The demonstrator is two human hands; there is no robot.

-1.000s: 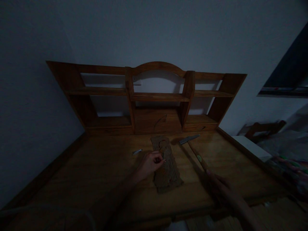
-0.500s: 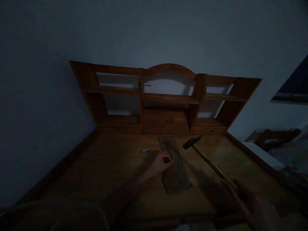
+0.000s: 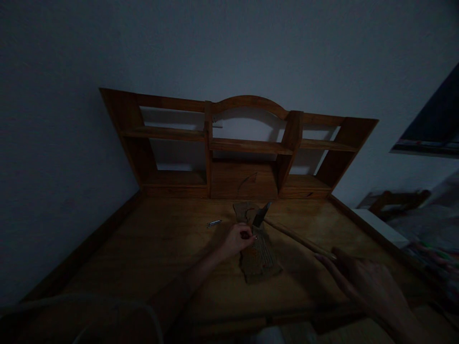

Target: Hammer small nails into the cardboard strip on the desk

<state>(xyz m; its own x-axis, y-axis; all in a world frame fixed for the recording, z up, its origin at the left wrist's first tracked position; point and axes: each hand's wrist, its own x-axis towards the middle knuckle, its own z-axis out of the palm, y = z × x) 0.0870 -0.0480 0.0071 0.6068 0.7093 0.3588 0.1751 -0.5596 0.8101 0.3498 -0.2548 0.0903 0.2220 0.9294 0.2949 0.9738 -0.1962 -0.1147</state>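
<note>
Head view, light: very dim; fine detail is lost in shadow.
Left hand: reaches in from the lower left, knuckles up, with the fingertips pinched shut on a small metal piece that glints at the thumb side. It is too dim to name the piece for certain.
Small metal piece: held against the upper half of the wood slab, at its left edge.
Wood slab: rough, ridged, long and narrow. It lies flat on the desk, roughly mid-desk, with its long axis running away from the person.
Right hand: at the lower right, closed around the end of the hammer handle. The fingers look loosely wrapped and are blurred.
Hammer: the handle slants up-left from the right hand across the desk. The hammer head sits over the far end of the slab, just above and right of the left fingertips. I cannot tell whether the head touches the metal piece.
Hands: well apart, joined only by the line of the handle.
Loose metal pieces: lie on the desk left of the slab, near the left hand but not touching it.
Hutch: wooden shelving with an arched centre, standing at the back of the desk against the pale wall.
Chair: wooden, partly visible beyond the desk's right edge.
</note>
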